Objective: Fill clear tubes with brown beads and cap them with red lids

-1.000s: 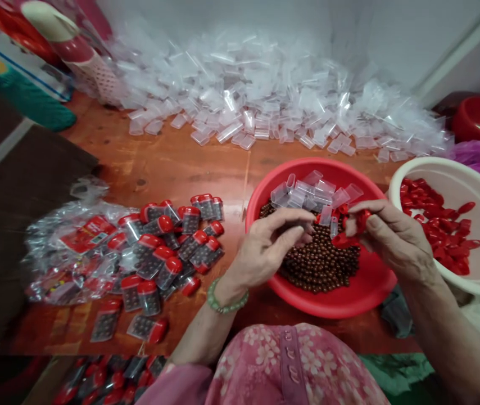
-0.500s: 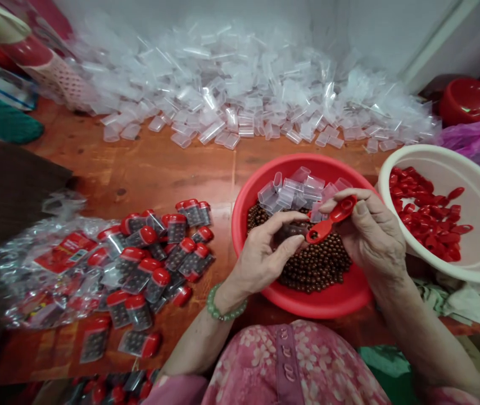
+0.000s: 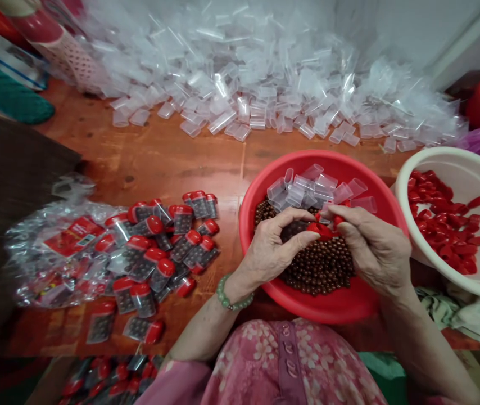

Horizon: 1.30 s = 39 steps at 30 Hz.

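Red cap (image 3: 319, 229) is pinched by the right hand (image 3: 374, 243), at a half-hidden tube (image 3: 294, 229) apparently held by the left hand (image 3: 274, 244), between the near and far rims of the basin (image 3: 320, 310); capping seems in hand, steady pressing called for.

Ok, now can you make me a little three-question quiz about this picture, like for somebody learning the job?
1. What is lying in the white basin?
2. True or false: the person wears the green bracelet on the right wrist.
3. Which basin are the left hand and right hand over? A: the white one. B: the red basin. C: a blue one.

Key:
1. Red caps.
2. False; it's on the left wrist.
3. B.
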### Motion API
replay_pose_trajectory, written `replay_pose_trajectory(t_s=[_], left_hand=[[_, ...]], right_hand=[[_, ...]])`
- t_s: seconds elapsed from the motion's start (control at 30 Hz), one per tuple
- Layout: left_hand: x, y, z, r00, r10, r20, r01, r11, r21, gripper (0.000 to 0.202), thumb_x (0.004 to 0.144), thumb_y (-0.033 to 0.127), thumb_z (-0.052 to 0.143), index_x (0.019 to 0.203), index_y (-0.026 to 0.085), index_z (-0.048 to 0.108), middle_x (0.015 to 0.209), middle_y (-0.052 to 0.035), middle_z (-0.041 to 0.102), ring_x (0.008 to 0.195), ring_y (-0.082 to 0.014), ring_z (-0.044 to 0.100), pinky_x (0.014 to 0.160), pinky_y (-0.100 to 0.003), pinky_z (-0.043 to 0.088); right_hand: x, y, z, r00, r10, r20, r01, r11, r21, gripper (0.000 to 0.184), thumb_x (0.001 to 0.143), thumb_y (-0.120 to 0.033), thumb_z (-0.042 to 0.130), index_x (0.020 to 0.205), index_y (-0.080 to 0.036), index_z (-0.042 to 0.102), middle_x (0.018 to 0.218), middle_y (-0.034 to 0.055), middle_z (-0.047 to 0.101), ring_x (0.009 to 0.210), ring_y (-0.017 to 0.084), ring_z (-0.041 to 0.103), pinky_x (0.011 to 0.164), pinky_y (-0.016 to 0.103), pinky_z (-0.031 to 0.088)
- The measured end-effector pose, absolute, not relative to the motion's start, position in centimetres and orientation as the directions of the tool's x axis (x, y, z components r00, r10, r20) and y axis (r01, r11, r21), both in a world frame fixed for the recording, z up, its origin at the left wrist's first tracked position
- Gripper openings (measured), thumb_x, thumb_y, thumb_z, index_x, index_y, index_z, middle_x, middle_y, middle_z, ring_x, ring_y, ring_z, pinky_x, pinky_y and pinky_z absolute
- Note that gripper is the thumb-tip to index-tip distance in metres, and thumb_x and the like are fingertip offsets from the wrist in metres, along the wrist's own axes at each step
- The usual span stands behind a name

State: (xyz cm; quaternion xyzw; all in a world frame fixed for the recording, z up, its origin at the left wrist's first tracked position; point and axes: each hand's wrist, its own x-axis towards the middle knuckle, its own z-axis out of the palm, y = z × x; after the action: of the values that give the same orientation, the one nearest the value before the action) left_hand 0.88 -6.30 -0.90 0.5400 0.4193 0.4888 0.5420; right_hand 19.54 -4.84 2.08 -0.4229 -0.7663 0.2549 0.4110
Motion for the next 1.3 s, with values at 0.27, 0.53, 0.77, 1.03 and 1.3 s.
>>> replay_pose_trajectory(t_s=[0.27, 0.53, 0.77, 1.03, 1.3], left_hand=[[0.4, -6.2, -1.2, 0.236, 0.968, 0.088, -0.023, -0.085, 0.996, 0.035, 0.094, 0.041, 0.066, 0.122, 0.02, 0.061, 0.117, -0.0054, 0.071, 0.108, -0.0195, 0.066, 0.099, -0.032, 0.049], [-0.2, -6.3, -1.8, 0.279, 0.96, 0.012, -0.014, -0.008, 1.0, 0.066, 0.093, 0.04, 0.066, 0.15, 0.021, 0.04, 0.149, -0.011, 0.054, 0.141, -0.0303, 0.049, 0.12, -0.046, 0.038], [-0.2, -6.1, -2.1, 0.258, 0.964, -0.068, -0.128, 0.104, 0.986, 0.078, 0.081, 0.045, 0.078, 0.147, 0.019, 0.045, 0.142, -0.0121, 0.058, 0.135, -0.0316, 0.053, 0.118, -0.047, 0.041], [-0.6, -6.6, -1.2, 0.378, 0.923, -0.071, -0.203, 0.158, 0.966, 0.059, 0.093, 0.041, 0.064, 0.147, 0.022, 0.048, 0.117, -0.0088, 0.072, 0.104, -0.0221, 0.069, 0.097, -0.037, 0.055], [-0.5, -6.8, -0.9, 0.325, 0.945, 0.013, -0.146, 0.036, 0.989, 0.035, 0.092, 0.027, 0.065, 0.126, 0.019, 0.069, 0.116, -0.0065, 0.077, 0.107, -0.0206, 0.07, 0.099, -0.033, 0.053]], right_hand=[[18.8, -5.0, 1.4, -0.375, 0.813, 0.446, 0.429, 0.579, -0.693, 0.033, 0.092, -0.012, 0.066, 0.119, -0.028, 0.077, 0.113, 0.0059, 0.079, 0.104, 0.021, 0.076, 0.093, 0.036, 0.064], [19.3, -5.8, 1.1, -0.432, 0.851, 0.297, 0.456, 0.491, -0.742, 0.047, 0.091, -0.015, 0.068, 0.135, -0.031, 0.067, 0.128, 0.0085, 0.071, 0.116, 0.02, 0.069, 0.098, 0.035, 0.06], [19.1, -5.9, 1.1, -0.35, 0.923, 0.159, 0.315, 0.276, -0.908, 0.028, 0.087, -0.024, 0.075, 0.115, -0.031, 0.077, 0.104, 0.0043, 0.075, 0.095, 0.018, 0.072, 0.082, 0.031, 0.062], [20.6, -5.4, 2.2, -0.295, 0.945, 0.14, 0.356, 0.245, -0.902, 0.03, 0.089, -0.025, 0.074, 0.118, -0.033, 0.075, 0.108, 0.0011, 0.077, 0.096, 0.018, 0.073, 0.088, 0.031, 0.059], [20.1, -4.8, 2.7, -0.291, 0.9, 0.324, 0.357, 0.416, -0.836, 0.039, 0.091, -0.019, 0.07, 0.126, -0.035, 0.072, 0.112, 0.0037, 0.076, 0.102, 0.021, 0.07, 0.088, 0.038, 0.059]])
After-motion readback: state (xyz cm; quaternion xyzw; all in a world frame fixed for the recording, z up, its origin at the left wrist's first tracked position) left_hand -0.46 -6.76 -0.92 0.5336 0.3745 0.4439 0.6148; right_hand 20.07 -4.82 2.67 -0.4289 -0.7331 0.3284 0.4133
